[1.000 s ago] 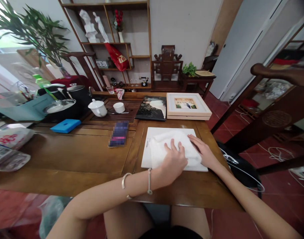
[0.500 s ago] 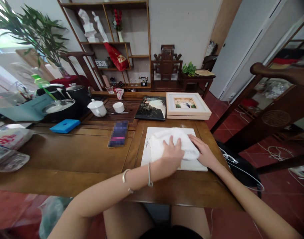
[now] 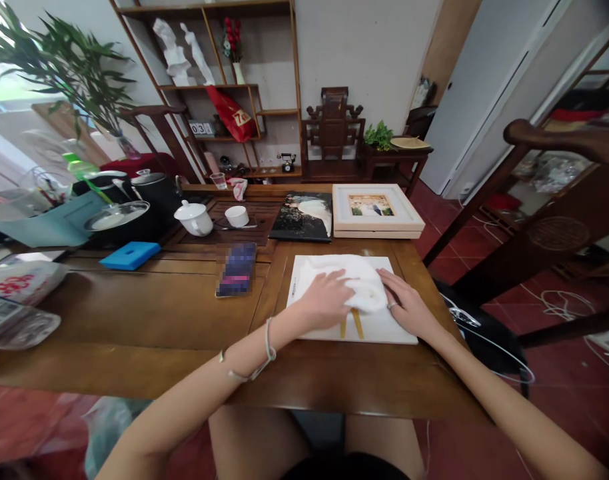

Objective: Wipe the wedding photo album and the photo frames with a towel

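Note:
A bunched white towel (image 3: 362,270) lies on a flat white board (image 3: 389,329). My left hand (image 3: 329,297), with bangles on its wrist, rests palm down on the towel, fingers stretched over the cloth. At the right side of the towel, my right hand (image 3: 404,303) lies on the board's right part with its fingers extended; a ring shows on one finger. Two narrow yellow strips (image 3: 357,323) show on the board below the towel's lower edge. The towel hides the middle of the board.
Behind the board lie a dark photo panel (image 3: 302,217) and a pale framed picture (image 3: 377,212). A phone (image 3: 236,270) lies to the left, with a blue block (image 3: 130,255), a white lidded cup (image 3: 193,218) and a small white bowl (image 3: 237,215) beyond. A wooden chair (image 3: 544,227) stands right.
My left hand has slid left and slightly down on the towel, its fingers now pointing more to the right. The towel's right part has shifted left, and the yellow strips have come into view.

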